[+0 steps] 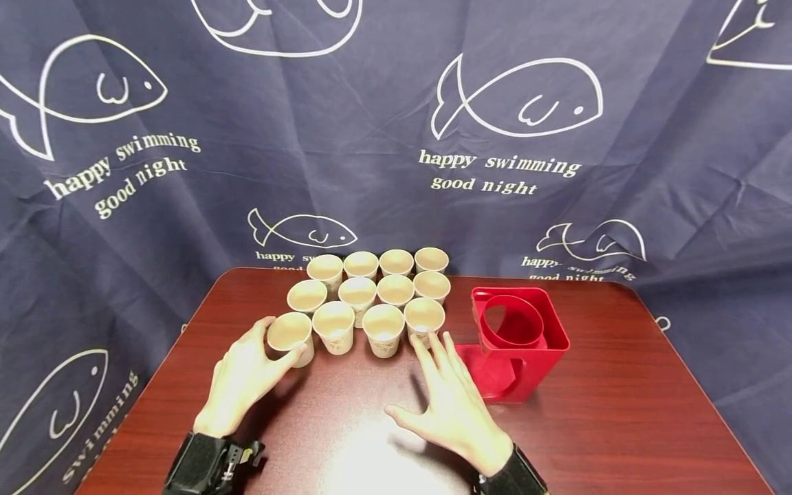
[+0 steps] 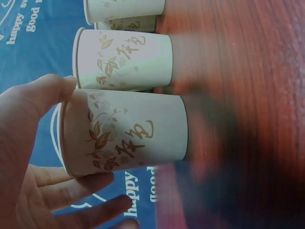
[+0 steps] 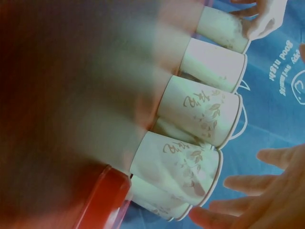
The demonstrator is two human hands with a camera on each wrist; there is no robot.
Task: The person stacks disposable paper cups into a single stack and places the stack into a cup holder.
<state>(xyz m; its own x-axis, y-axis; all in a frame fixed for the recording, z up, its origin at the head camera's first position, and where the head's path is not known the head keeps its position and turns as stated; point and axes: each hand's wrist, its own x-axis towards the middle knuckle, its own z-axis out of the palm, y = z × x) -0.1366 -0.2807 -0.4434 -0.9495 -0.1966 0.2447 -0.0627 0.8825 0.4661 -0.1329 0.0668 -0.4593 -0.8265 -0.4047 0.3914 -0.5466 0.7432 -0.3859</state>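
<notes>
Paper cups with brown leaf print stand upright in three rows on the table. My left hand (image 1: 245, 373) holds the front-left paper cup (image 1: 289, 332) between thumb and fingers near its rim; in the left wrist view that cup (image 2: 126, 133) stands beside another printed cup (image 2: 124, 59). My right hand (image 1: 450, 405) is spread, its fingertips close to the front-right cup (image 1: 424, 315). In the right wrist view those fingers lie straight beside the rim of a cup (image 3: 176, 167); whether they touch it I cannot tell.
A red plastic holder (image 1: 526, 375) with a round ring (image 1: 512, 320) stands right of the cups. The reddish-brown wooden table (image 1: 625, 412) reaches back to a blue curtain (image 1: 383, 117) with white fish drawings. Black straps with cameras sit on both wrists.
</notes>
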